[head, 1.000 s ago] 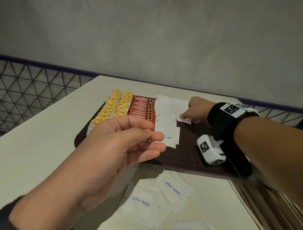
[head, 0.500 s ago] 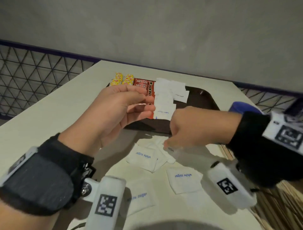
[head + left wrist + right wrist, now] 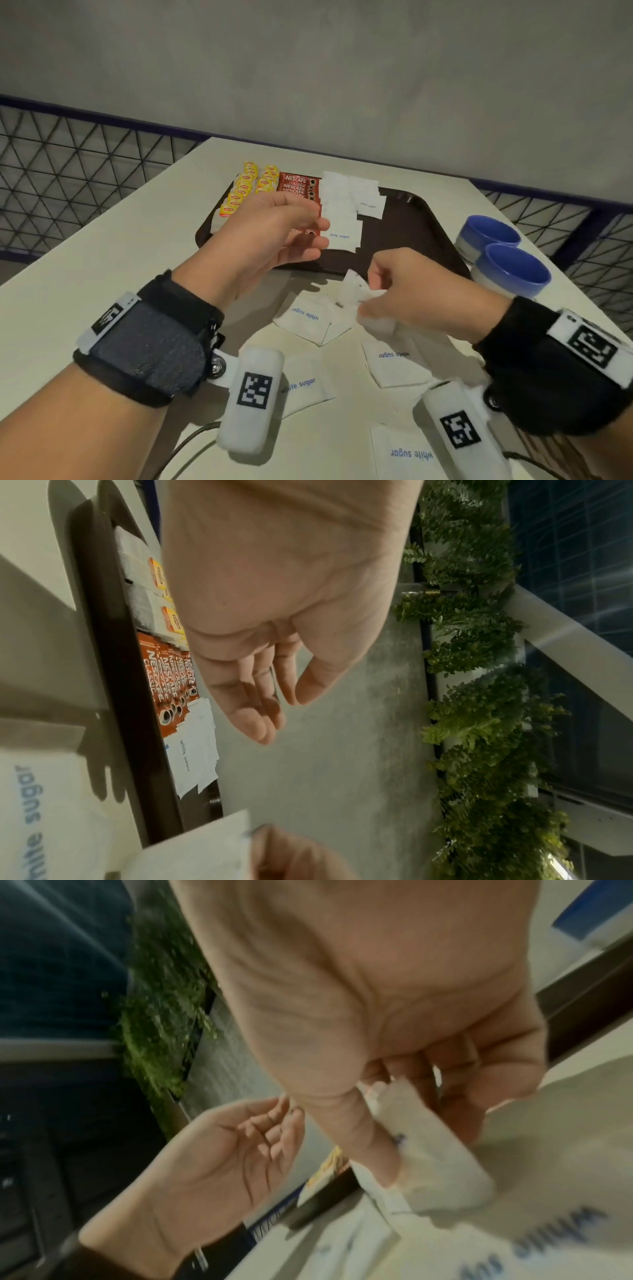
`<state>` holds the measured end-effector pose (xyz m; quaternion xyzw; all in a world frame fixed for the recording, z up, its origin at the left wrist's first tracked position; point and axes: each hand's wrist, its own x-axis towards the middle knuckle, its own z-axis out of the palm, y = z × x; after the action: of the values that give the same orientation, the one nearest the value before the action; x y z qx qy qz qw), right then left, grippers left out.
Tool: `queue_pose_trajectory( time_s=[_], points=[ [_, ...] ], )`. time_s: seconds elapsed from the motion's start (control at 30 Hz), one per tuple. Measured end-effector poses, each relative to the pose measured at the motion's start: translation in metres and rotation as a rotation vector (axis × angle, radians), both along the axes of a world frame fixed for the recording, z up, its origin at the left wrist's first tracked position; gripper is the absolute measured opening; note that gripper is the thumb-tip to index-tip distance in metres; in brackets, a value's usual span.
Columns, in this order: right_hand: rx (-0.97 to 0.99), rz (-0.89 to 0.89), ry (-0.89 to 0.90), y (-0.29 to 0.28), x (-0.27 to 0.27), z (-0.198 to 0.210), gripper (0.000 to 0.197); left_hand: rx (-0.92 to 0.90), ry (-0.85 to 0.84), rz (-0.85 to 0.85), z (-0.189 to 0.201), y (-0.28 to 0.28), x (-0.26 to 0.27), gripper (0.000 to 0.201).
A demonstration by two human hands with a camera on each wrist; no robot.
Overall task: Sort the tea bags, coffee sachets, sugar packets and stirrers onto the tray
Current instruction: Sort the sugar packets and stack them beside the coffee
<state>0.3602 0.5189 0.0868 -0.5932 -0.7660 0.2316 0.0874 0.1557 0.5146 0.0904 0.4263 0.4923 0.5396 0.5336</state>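
Right hand (image 3: 411,291): fingers and thumb curled, pinching one white sugar packet (image 3: 356,291) just above the table (image 3: 85,274), near the tray's near edge. The pinched packet is tilted, one corner pointing up and toward the far side; its long axis cannot be determined.

Left hand (image 3: 274,236): raised over the near left part of the tray, palm facing right, fingers relaxed and slightly bent, holding nothing.

Tray (image 3: 411,222): dark brown, long axis running left to right, at the far centre of the table. From left to right it carries:
- two rows of yellow tea bags (image 3: 239,195), rows running near to far;
- a red stack of coffee sachets (image 3: 298,183), each long axis left to right, overlapped near to far;
- white sugar packets on the tray (image 3: 342,219), overlapped.

Loose sugar packets (image 3: 305,317) lie flat on the table near the tray's near edge, print facing various directions.

Two blue bowls (image 3: 510,270) stand just right of the tray, touching one another.
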Motion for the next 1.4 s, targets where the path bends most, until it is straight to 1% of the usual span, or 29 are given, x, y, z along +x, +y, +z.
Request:
queue_pose_trajectory(
  time_s=[0.03,0.07,0.13,0.2,0.23,0.27,0.3,0.37,0.4,0.47,0.57,0.67,0.73,0.8,0.87,0.9,0.97,1.0,1.07,1.13,1.17,1.23,1.3,1.4],
  points=[
    [0.035,-0.014,0.072,-0.002,0.001,0.003,0.031,-0.02,0.049,-0.012,0.0,-0.001,0.001,0.018],
    [0.082,-0.026,0.144,-0.003,0.0,0.007,0.03,-0.052,0.098,-0.034,0.001,-0.002,0.002,0.031],
    [0.2,-0.032,0.286,-0.005,-0.002,0.016,0.027,-0.134,0.151,-0.124,0.002,-0.004,0.004,0.058],
    [0.313,0.006,0.419,-0.007,-0.007,0.026,0.023,-0.184,0.097,-0.238,0.005,-0.008,0.008,0.071],
    [0.35,0.035,0.465,-0.006,-0.01,0.029,0.021,-0.182,0.049,-0.271,0.006,-0.009,0.01,0.072],
    [0.372,0.062,0.492,-0.005,-0.012,0.031,0.021,-0.164,-0.003,-0.284,0.008,-0.011,0.012,0.068],
    [0.381,0.083,0.512,-0.004,-0.014,0.031,0.023,-0.134,-0.049,-0.281,0.01,-0.012,0.014,0.058],
    [0.376,0.103,0.578,-0.003,-0.015,0.029,0.025,-0.069,-0.083,-0.255,0.01,-0.013,0.015,0.031],
    [0.375,0.102,0.618,-0.002,-0.014,0.027,0.026,-0.045,-0.082,-0.237,0.008,-0.013,0.015,0.021],
    [0.383,0.079,0.671,-0.003,-0.009,0.021,0.028,-0.014,-0.071,-0.2,0.005,-0.012,0.015,0.014],
    [0.385,0.073,0.672,-0.007,-0.004,0.012,0.03,0.017,-0.036,-0.192,0.002,-0.011,0.016,0.017],
    [0.366,0.106,0.673,-0.015,-0.001,0.009,0.032,0.056,-0.069,-0.161,-0.003,-0.01,0.019,0.038],
    [0.326,0.115,0.733,-0.018,0.001,0.013,0.031,0.087,-0.05,-0.115,-0.004,-0.009,0.019,0.046],
    [0.31,0.052,0.868,-0.018,0.005,0.015,0.034,0.104,-0.077,-0.092,-0.003,-0.009,0.019,0.048],
    [0.276,-0.075,0.997,-0.013,0.009,0.017,0.037,0.112,-0.102,-0.112,-0.002,-0.008,0.017,0.046],
    [0.219,-0.118,1.044,-0.012,0.01,0.018,0.042,0.119,-0.092,-0.138,-0.003,-0.008,0.016,0.042],
    [0.052,-0.128,1.098,-0.01,0.013,0.018,0.053,0.129,-0.054,-0.186,-0.004,-0.01,0.015,0.036],
    [-0.023,-0.096,1.092,-0.01,0.013,0.018,0.052,0.13,-0.044,-0.197,-0.006,-0.01,0.016,0.035],
    [-0.084,-0.021,1.052,-0.01,0.013,0.016,0.037,0.121,-0.051,-0.208,-0.007,-0.011,0.02,0.028],
    [-0.045,-0.014,1.031,-0.009,0.014,0.013,0.026,0.094,-0.058,-0.207,-0.007,-0.012,0.024,0.016],
    [-0.013,-0.028,1.026,-0.008,0.015,0.012,0.024,0.078,-0.065,-0.21,-0.008,-0.012,0.025,0.015],
    [0.031,-0.054,1.027,-0.006,0.016,0.011,0.02,0.051,-0.098,-0.236,-0.007,-0.013,0.026,0.017],
    [0.035,-0.072,1.041,-0.004,0.016,0.008,0.018,0.037,-0.108,-0.261,-0.005,-0.014,0.026,0.018],
    [0.031,-0.111,1.063,-0.001,0.015,0.004,0.015,0.001,-0.101,-0.228,-0.004,-0.015,0.027,0.018]
  ],
)
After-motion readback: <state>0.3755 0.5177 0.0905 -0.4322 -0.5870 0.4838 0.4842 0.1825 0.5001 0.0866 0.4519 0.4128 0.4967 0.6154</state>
